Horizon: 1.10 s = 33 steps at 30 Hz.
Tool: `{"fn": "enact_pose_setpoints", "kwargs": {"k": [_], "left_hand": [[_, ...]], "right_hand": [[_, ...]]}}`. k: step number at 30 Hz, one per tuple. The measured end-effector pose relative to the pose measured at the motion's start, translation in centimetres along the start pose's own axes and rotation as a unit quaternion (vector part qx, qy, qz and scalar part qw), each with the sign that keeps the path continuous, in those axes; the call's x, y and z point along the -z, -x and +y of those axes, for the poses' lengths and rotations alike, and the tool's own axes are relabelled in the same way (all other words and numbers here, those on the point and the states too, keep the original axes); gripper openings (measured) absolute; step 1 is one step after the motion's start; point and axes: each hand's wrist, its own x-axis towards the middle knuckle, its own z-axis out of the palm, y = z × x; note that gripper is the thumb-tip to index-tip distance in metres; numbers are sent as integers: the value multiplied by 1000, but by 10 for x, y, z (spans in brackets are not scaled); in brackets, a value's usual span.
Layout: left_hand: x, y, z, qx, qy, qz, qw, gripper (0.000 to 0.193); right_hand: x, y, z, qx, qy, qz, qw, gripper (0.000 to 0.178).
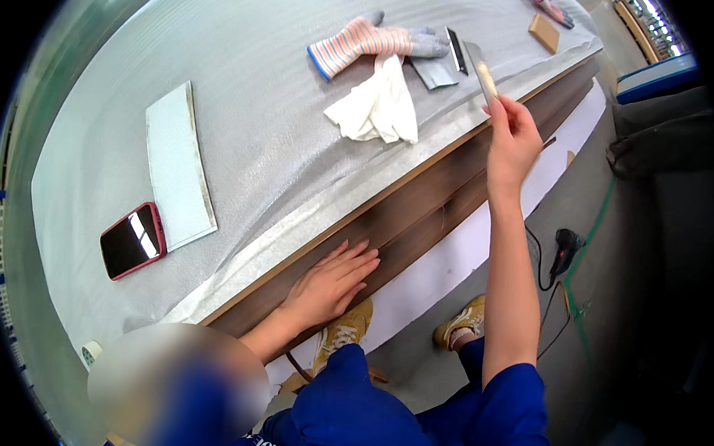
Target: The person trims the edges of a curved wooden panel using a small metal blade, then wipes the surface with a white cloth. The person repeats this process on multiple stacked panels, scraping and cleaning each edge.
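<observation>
My left hand (332,282) lies flat, fingers stretched, on the brown wood-grain side (422,195) of a long piece under a pale sheet. My right hand (513,140) pinches the near end of a thin, flat grey scraper (483,72) with a tan patch, held over the piece's front edge. Just left of it lie a black-edged blade (456,51) and a grey sheet (434,74). A striped work glove with grey fingers (373,42) and a crumpled white cloth (378,104) lie beside these.
On the translucent covering (257,139) lie a pale rectangular panel (179,167) and a phone in a red case (134,242). A tan block (544,33) and another glove (553,8) lie at the far right. A corded black tool (566,250) rests on the floor.
</observation>
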Motion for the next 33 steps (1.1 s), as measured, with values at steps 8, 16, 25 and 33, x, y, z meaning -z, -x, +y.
{"fn": "enact_pose_setpoints", "kwargs": {"k": [8,16,25,33], "left_hand": [[2,2,-1,-2,6,54,999,41],[-9,-7,8,-24,15,59,998,38],[-5,-5,6,-21,34,72,997,40],[-2,-6,16,21,133,76,988,53]], "right_hand": [[-55,25,-55,171,338,-159,912,36],[13,20,-116,121,-79,-68,987,15],[167,145,-118,-17,-315,150,937,15],[57,236,-22,-360,-183,-160,901,16]]}}
